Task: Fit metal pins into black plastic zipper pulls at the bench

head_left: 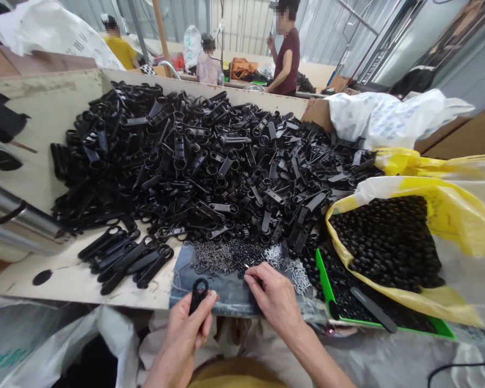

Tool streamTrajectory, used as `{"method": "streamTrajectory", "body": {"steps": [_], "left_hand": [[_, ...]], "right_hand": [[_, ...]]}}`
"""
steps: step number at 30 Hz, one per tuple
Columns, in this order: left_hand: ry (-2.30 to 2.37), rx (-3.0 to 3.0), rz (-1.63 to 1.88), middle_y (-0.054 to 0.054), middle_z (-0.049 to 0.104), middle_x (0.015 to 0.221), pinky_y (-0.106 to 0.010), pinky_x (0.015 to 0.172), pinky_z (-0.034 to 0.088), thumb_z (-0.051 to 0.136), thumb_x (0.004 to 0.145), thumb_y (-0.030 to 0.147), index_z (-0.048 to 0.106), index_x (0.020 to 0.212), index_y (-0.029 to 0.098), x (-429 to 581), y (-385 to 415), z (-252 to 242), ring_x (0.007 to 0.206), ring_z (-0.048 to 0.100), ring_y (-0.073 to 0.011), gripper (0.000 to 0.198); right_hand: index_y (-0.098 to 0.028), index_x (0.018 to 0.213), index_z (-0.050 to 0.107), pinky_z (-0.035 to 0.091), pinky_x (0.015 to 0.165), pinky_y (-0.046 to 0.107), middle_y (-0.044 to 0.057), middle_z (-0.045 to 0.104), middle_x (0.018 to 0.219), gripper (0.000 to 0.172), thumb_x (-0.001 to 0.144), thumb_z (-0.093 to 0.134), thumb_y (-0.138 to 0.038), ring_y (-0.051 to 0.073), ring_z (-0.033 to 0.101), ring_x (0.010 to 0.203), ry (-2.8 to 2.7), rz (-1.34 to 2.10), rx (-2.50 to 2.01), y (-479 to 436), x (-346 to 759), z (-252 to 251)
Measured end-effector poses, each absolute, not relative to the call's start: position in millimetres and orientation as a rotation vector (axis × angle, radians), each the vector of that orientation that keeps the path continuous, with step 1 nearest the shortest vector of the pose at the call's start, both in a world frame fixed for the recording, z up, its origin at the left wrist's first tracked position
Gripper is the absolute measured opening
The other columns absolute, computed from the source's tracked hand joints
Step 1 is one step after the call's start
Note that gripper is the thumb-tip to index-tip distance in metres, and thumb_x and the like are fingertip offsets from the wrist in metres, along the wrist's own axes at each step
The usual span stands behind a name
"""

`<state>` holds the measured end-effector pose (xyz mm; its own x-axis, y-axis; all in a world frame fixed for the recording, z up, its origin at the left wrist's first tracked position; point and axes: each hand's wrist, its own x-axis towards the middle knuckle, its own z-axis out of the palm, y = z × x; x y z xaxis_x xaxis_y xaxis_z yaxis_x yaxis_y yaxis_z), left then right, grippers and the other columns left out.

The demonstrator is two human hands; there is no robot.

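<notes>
My left hand point(188, 328) is closed around a black plastic handle-like part point(199, 290), its ring-shaped end pointing up between thumb and fingers. My right hand point(272, 296) is pinched over the front edge of the small-parts heaps; a tiny pale glint shows at its fingertips, too small to name. Just beyond it lie small black pieces point(246, 253), a pile of grey-brown screws point(214, 257) and silvery pins point(299, 276). To the left, several similar black ring-ended parts point(131, 258) lie side by side on the table.
A large heap of black plastic parts point(202, 156) fills the walled table. On the right are a green tray point(327, 291) and a yellow-white sack point(461, 231) of round black pieces. A steel cylinder point(20, 215) stands left; an open white bag point(117, 328) is below. Several people are behind.
</notes>
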<state>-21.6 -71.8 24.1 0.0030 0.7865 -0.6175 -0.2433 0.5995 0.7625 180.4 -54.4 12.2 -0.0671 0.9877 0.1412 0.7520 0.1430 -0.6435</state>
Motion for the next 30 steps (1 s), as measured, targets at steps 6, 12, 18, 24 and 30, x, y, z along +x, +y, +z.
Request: {"method": "streamTrajectory", "body": {"steps": [6, 12, 18, 24, 30], "left_hand": [[1.289, 0.421, 0.864, 0.012, 0.043, 0.040, -0.016, 0.040, 0.017, 0.093, 0.047, 0.065, 0.062, 0.080, 0.016, -16.0, -67.0, 29.7, 0.037, 0.024, -0.0008, 0.067], [1.239, 0.348, 0.875, 0.013, 0.043, 0.040, -0.016, 0.042, 0.019, 0.095, 0.047, 0.059, 0.059, 0.074, 0.018, -13.8, -65.3, 39.9, 0.036, 0.024, -0.0001, 0.061], [1.180, 0.338, 0.888, 0.012, 0.044, 0.041, -0.016, 0.042, 0.021, 0.095, 0.050, 0.058, 0.053, 0.069, 0.020, -10.3, -68.1, 39.4, 0.037, 0.025, -0.0005, 0.060], [1.142, 0.329, 0.939, 0.013, 0.040, 0.040, -0.016, 0.040, 0.016, 0.093, 0.056, 0.059, 0.061, 0.078, 0.018, -8.1, -72.0, 38.1, 0.035, 0.022, -0.0004, 0.057], [1.120, 0.334, 0.937, 0.011, 0.043, 0.042, -0.017, 0.042, 0.021, 0.091, 0.062, 0.057, 0.060, 0.074, 0.018, -9.2, -75.2, 38.0, 0.036, 0.024, -0.0003, 0.051]], "right_hand": [[-0.023, 0.096, 0.071, 0.044, 0.069, 0.027, 0.004, 0.069, 0.091, 0.022, 0.104, 0.050, -0.024, 0.019, 0.068, 0.079, -1.959, 0.506, -1.667, -46.6, 174.3, 8.2], [-0.022, 0.086, 0.073, 0.042, 0.064, 0.028, 0.003, 0.067, 0.080, 0.023, 0.099, 0.055, -0.031, 0.017, 0.059, 0.069, -1.761, 0.775, -1.576, -44.1, 179.4, 25.2], [-0.020, 0.084, 0.078, 0.039, 0.060, 0.027, 0.001, 0.061, 0.075, 0.028, 0.090, 0.069, -0.046, 0.016, 0.051, 0.065, -1.352, 1.197, -1.331, -59.5, 152.9, 38.4], [-0.020, 0.084, 0.079, 0.038, 0.062, 0.027, 0.001, 0.060, 0.075, 0.033, 0.090, 0.069, -0.051, 0.016, 0.049, 0.067, -1.316, 1.218, -1.320, -61.9, 141.9, 29.1], [-0.021, 0.083, 0.078, 0.040, 0.063, 0.028, 0.002, 0.064, 0.076, 0.039, 0.090, 0.069, -0.058, 0.017, 0.051, 0.067, -1.287, 1.244, -1.316, -63.8, 143.0, 25.6]]}}
